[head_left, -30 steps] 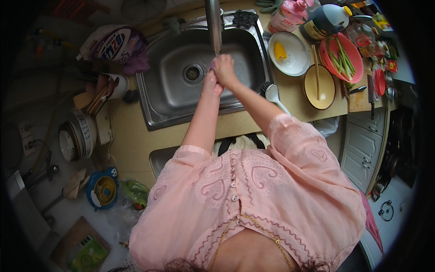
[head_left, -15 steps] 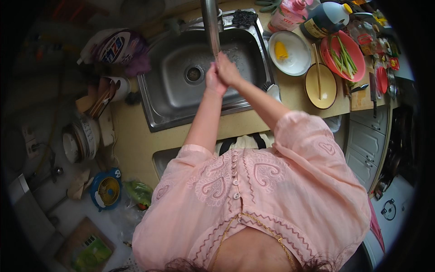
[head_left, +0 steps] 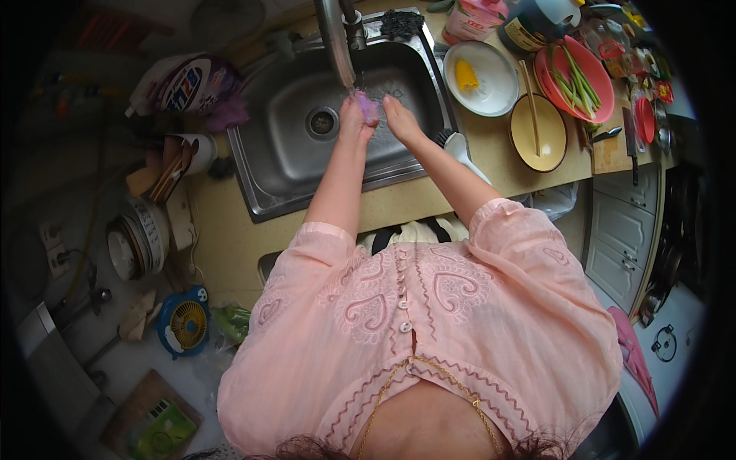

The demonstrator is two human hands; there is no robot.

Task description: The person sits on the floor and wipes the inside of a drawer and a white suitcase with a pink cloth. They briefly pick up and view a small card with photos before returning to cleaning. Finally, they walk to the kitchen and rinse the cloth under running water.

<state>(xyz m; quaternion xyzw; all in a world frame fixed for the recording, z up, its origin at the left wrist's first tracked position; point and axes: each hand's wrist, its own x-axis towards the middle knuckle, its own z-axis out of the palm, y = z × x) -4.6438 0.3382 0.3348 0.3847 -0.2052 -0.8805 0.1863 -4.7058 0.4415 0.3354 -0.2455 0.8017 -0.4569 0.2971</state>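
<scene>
Over the steel sink (head_left: 268, 165), both hands are under the tap (head_left: 335, 46). My left hand (head_left: 353, 121) is closed on a small pinkish-purple lump (head_left: 369, 109); blur and its size leave its kind unclear. A little to its right, my right hand (head_left: 401, 123) has its fingers stretched out and holds nothing. The two hands are apart. Below and left of the tap's end lies the round drain (head_left: 322, 123). A white-handled brush (head_left: 462, 156) rests at the sink's right rim, near my right forearm.
Right of the sink stand a white bowl (head_left: 498, 90) with a yellow piece, a yellow bowl (head_left: 548, 146) with chopsticks across it, and a pink basin (head_left: 602, 65) with green stalks. A knife (head_left: 630, 138) lies farther right. A purple-white bag (head_left: 180, 86) stands left.
My hands were clasped together under the tap; now they have parted, the right one moving off to the right. The purple lump has come into sight in my left hand.
</scene>
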